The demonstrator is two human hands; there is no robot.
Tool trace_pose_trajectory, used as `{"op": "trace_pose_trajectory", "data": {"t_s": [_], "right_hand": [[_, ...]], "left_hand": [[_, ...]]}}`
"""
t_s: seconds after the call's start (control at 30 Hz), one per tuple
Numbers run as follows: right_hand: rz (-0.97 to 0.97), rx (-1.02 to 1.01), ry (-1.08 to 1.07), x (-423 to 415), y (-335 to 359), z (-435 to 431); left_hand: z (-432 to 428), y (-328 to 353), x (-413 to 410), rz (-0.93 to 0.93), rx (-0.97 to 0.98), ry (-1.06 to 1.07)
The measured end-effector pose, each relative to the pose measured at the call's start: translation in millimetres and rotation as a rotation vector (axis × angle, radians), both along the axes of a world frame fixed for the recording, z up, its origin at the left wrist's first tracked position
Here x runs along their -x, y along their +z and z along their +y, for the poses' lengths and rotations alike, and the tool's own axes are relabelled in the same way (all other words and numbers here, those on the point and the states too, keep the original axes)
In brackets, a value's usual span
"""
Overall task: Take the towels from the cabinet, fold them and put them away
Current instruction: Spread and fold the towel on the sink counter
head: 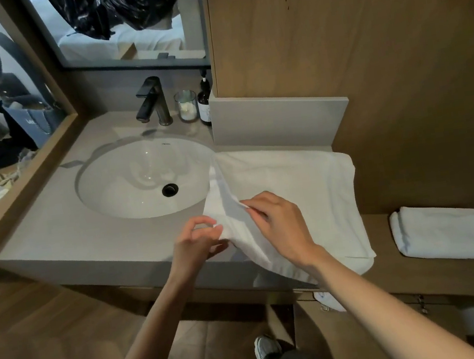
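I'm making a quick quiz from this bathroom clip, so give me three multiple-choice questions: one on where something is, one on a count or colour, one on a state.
1. Where does the folded towel lie?
A. in the sink
B. on the wooden ledge right of the counter
C. on the floor

2. What colour is the tap?
A. black
B. gold
C. white

3. What is happening to the spread towel?
A. it lies untouched
B. it hangs from a hook
C. both hands pinch its lifted left edge

Answers: 1 B, it sits apart on the lower wooden ledge at the right. 2 A, the tap behind the sink is dark. 3 C, the left hand and right hand each have a grip on the raised edge, while the rest lies on the counter.
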State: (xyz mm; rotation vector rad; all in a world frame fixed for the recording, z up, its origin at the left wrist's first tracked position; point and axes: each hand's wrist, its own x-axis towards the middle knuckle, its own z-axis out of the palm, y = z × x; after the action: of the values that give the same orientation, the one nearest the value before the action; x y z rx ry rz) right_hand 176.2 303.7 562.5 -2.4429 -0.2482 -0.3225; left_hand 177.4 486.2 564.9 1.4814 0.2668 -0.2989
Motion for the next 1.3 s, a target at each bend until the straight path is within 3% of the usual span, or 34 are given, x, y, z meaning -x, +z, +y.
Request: {"op": "trace_pose_trajectory", "data": {"t_s": [0.2, 0.5, 0.77, 1.13, 1.23, 1.3], "right_hand": [[-0.116, 0.018, -0.013, 18, 13, -25], [-0.099, 0.062, -0.037, 28, 17, -40], [-0.047, 0.089, 0.004, 30, 26, -47], [0.018, -0.149, -0.085, 31, 38, -51], [-0.014, -0.196, -0.099, 35, 54, -60], [-0.06, -0.17, -0.133, 40, 70, -70]], "left_hand": [[-34, 17, -12, 0.003, 0.132, -0.103], [-56, 29, -20, -0.005, 0.1, -0.174], [-61, 44, -21, 0.073, 0.212, -0.178], [-56, 56, -16, -0.122, -0.088, -0.472], [-57, 59, -17, -0.347, -0.231, -0.531], [-59, 55, -22, -0.552, -0.439, -0.578]]}}
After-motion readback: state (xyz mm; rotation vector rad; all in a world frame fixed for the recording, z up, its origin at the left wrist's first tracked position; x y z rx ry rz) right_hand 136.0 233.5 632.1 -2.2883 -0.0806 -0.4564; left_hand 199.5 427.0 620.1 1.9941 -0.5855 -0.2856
